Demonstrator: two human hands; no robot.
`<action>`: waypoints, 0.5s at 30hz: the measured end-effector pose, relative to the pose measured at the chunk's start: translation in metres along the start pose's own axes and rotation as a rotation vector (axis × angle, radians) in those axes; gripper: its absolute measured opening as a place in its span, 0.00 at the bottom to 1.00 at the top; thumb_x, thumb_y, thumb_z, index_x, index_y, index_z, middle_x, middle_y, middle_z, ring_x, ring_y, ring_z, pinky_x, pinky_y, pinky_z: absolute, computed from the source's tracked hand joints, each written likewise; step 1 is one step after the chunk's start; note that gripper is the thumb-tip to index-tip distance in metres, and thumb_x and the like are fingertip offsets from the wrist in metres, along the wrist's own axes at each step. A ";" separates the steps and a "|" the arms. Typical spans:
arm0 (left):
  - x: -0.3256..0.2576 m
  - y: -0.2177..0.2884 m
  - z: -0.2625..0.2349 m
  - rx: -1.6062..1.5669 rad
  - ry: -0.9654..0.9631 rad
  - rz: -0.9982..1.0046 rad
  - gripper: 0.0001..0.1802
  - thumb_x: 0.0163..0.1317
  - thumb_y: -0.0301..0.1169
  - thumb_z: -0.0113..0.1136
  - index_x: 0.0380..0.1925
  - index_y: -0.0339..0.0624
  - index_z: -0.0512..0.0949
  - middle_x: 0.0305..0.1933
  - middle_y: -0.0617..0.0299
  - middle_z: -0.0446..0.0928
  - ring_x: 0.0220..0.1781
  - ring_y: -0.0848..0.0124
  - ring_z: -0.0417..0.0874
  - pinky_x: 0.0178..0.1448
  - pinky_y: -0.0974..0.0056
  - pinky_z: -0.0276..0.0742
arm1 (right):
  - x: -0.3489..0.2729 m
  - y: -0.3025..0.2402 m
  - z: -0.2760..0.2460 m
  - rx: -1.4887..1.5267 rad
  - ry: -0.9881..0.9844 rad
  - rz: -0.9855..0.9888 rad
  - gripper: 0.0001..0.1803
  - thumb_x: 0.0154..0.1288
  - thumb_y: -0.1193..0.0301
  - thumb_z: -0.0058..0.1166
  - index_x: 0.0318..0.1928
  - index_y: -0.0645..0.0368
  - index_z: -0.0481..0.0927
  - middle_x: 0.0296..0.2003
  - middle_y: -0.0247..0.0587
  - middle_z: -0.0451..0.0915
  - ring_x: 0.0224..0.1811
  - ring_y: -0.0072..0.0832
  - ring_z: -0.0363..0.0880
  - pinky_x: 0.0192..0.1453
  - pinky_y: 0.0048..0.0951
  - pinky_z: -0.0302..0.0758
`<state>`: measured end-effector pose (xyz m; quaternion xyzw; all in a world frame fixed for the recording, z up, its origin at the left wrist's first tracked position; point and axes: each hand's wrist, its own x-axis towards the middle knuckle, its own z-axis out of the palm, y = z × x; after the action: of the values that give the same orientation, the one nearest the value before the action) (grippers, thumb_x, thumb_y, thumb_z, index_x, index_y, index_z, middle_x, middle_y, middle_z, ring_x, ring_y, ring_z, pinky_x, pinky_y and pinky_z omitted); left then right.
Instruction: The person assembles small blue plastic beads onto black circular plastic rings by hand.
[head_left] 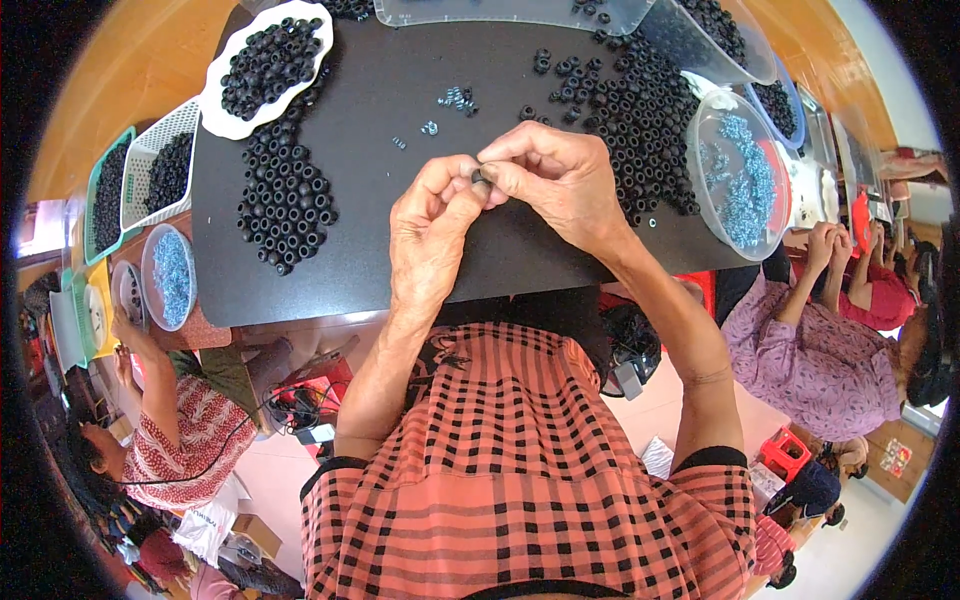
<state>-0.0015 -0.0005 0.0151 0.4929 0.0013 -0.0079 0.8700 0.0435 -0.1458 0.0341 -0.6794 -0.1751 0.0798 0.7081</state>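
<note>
My left hand (428,220) and my right hand (562,180) meet above the dark table. Between their fingertips is a small black round piece (479,177), pinched from both sides; the fingers partly cover it. On the table beyond lie a few tiny blue-silver pieces (457,98), too small to name surely. Left of my hands spreads a pile of black ring-shaped pieces (285,205) with round holes. A larger heap of similar black pieces (640,110) lies to the right.
A white scalloped dish (222,118) of black pieces stands at the far left. At the right edge is a clear round tub (705,205) of blue pieces; another blue-filled tub (188,318) sits at left. Clear trays stand at the back. Other people work on both sides.
</note>
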 end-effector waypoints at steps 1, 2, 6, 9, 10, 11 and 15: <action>-0.001 0.001 0.000 0.000 0.000 0.000 0.06 0.64 0.20 0.51 0.40 0.33 0.75 0.34 0.64 0.77 0.38 0.77 0.78 0.47 0.73 0.73 | 0.000 0.001 0.000 -0.063 -0.007 -0.060 0.03 0.61 0.79 0.57 0.35 0.65 0.81 0.27 0.32 0.79 0.25 0.14 0.76 0.28 0.16 0.73; -0.001 0.001 0.000 0.060 -0.017 0.016 0.05 0.64 0.20 0.51 0.39 0.34 0.75 0.34 0.64 0.77 0.38 0.78 0.78 0.47 0.73 0.73 | 0.000 0.001 -0.001 -0.126 -0.013 -0.119 0.03 0.61 0.79 0.57 0.35 0.65 0.81 0.26 0.31 0.80 0.25 0.13 0.76 0.28 0.16 0.72; 0.000 -0.001 -0.005 0.112 -0.053 0.029 0.06 0.64 0.20 0.52 0.40 0.34 0.75 0.35 0.63 0.77 0.38 0.77 0.79 0.48 0.73 0.74 | -0.001 -0.002 0.004 -0.153 0.003 -0.116 0.02 0.62 0.79 0.57 0.34 0.65 0.81 0.25 0.31 0.80 0.25 0.13 0.75 0.28 0.15 0.72; 0.000 0.001 -0.003 0.069 -0.035 -0.017 0.06 0.64 0.21 0.52 0.41 0.34 0.75 0.36 0.63 0.78 0.39 0.76 0.79 0.48 0.72 0.75 | -0.001 -0.004 0.006 0.007 0.031 0.025 0.03 0.62 0.78 0.58 0.35 0.65 0.81 0.26 0.31 0.80 0.25 0.13 0.76 0.28 0.15 0.72; 0.000 0.001 -0.003 0.069 -0.035 -0.017 0.06 0.64 0.21 0.52 0.41 0.34 0.75 0.36 0.63 0.78 0.39 0.76 0.79 0.48 0.72 0.75 | -0.001 -0.004 0.004 0.003 0.024 0.023 0.03 0.62 0.77 0.57 0.35 0.65 0.81 0.26 0.31 0.80 0.26 0.13 0.76 0.29 0.15 0.72; 0.001 0.000 -0.004 0.066 -0.049 -0.023 0.07 0.64 0.21 0.52 0.41 0.33 0.75 0.36 0.62 0.78 0.39 0.76 0.80 0.49 0.71 0.75 | -0.002 -0.004 0.003 -0.001 0.016 0.020 0.04 0.62 0.77 0.57 0.35 0.65 0.81 0.26 0.32 0.80 0.26 0.13 0.77 0.29 0.15 0.73; 0.001 -0.001 -0.004 -0.008 -0.056 -0.025 0.07 0.65 0.21 0.52 0.42 0.33 0.75 0.36 0.62 0.78 0.40 0.75 0.80 0.50 0.71 0.76 | -0.004 -0.002 0.001 0.081 0.040 -0.008 0.04 0.63 0.77 0.57 0.36 0.65 0.81 0.26 0.32 0.81 0.27 0.14 0.77 0.30 0.15 0.74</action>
<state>-0.0007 0.0023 0.0120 0.4891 -0.0170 -0.0324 0.8714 0.0389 -0.1464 0.0352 -0.6509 -0.1602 0.0704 0.7387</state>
